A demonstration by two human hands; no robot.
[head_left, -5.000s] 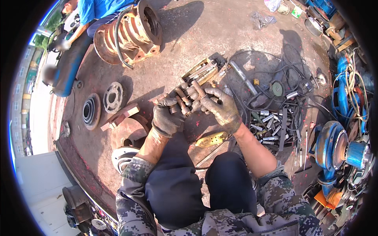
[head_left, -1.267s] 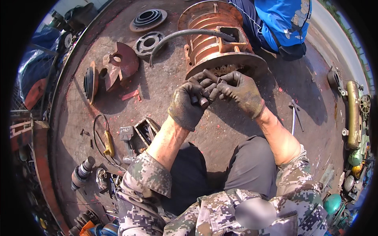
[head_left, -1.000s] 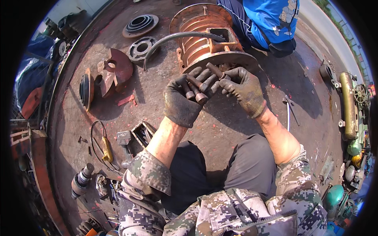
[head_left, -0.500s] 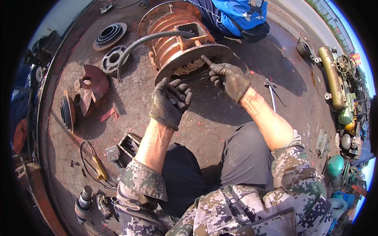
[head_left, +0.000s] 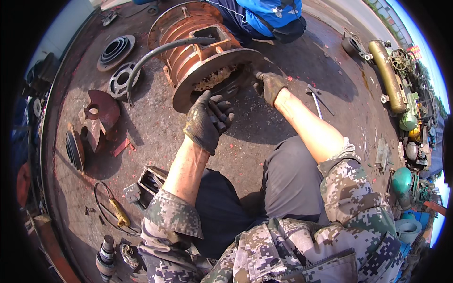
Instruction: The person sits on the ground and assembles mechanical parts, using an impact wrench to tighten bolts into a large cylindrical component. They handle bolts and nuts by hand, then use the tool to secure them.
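Two gloved hands work by a rusty motor housing (head_left: 198, 52) lying at twelve o'clock on the stained floor (head_left: 264, 132). Left hand (head_left: 206, 123) has its fingers curled shut around several dark bolts (head_left: 218, 113). Right hand (head_left: 270, 86), at one o'clock, pinches a bolt against the housing's flange (head_left: 212, 70).

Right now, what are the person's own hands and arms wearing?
Both the left hand and the right hand wear dark, grimy work gloves that end at the wrist. The forearms are bare. Camouflage jacket sleeves in a pixelated grey, green and white pattern are pushed up to about the elbows, with a folded cuff on each. No watch or markings show.
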